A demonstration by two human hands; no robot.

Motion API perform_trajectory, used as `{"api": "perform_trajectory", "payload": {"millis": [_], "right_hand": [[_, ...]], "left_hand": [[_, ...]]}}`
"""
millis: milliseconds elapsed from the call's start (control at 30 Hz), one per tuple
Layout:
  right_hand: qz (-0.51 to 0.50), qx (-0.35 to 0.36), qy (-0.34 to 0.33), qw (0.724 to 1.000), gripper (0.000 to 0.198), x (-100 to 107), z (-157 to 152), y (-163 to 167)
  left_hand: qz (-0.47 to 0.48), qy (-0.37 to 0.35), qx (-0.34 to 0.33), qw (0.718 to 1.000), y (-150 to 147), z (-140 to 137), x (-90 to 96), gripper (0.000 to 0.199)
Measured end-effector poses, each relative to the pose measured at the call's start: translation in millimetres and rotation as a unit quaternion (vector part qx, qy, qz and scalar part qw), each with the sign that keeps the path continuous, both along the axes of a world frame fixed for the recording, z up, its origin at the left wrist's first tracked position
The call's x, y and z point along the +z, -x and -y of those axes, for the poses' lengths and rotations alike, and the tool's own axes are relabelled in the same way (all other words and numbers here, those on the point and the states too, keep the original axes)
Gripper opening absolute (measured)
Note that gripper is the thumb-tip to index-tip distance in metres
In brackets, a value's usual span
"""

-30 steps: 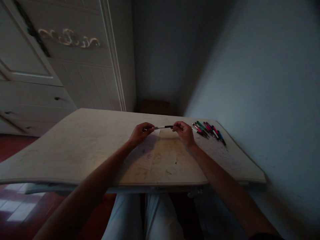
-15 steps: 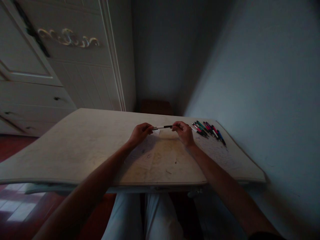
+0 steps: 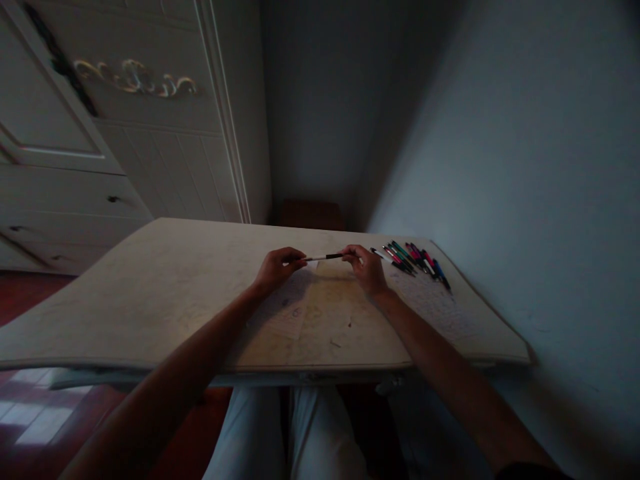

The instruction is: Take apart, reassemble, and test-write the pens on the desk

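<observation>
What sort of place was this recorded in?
Probably a room in a home, perhaps a bedroom: a large pale panelled cabinet with curled scroll trim, a long pale table and glossy reddish floor suggest it.

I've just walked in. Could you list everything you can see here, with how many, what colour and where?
Held pen: one, white and black, between the hands
Loose pens: several, mixed colours, table's far right
Number-marked sheet: one, whitish, beside the left forearm
Scribbled sheet: one, whitish, below the loose pens
Scraps: two, dark, near edge
Table: one, stained off-white, centre
Cupboard: one, white, left
Drawer knobs: three, dark, cupboard
Ornament: one, pale gold, cupboard
Boxy thing: one, brown, behind table, unclear
Wall: grey-blue, right
Floor: reddish, lower left
Trousers: one pair, pale, below table
Left hand, right hand: bare, above table
</observation>
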State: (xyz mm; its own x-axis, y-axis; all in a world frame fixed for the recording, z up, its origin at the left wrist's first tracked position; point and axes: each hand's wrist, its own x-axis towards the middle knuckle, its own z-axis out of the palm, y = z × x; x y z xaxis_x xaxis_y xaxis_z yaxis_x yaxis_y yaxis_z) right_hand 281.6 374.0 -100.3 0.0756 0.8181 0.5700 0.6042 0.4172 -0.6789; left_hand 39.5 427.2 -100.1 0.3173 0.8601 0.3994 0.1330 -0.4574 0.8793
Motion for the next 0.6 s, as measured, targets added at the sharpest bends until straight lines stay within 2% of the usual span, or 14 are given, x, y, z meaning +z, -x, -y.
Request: {"api": "perform_trajectory", "payload": {"millis": [100,200,367,600], "right_hand": [[-0.003,0.001,-0.001,1.000,0.013,-1,-1,1],[-0.015,0.024,0.000,1.000,0.016,-1,-1,4],[-0.046,0.058,-0.014,0.997,0.038,-3,-2,9],[-0.126,0.018,-0.008,0.992,0.040,-11,-9,2]], "left_hand": [[0.033,0.024,0.004,0.999,-2,2,0.9,0.014],[0.125,0.080,0.016,0.989,-4,1,2.4,0.027],[0.323,0.186,0.017,0.928,1,-7,9.2,0.031],[0.422,0.322,-0.007,0.848,10,-9,23.6,0.030]]}}
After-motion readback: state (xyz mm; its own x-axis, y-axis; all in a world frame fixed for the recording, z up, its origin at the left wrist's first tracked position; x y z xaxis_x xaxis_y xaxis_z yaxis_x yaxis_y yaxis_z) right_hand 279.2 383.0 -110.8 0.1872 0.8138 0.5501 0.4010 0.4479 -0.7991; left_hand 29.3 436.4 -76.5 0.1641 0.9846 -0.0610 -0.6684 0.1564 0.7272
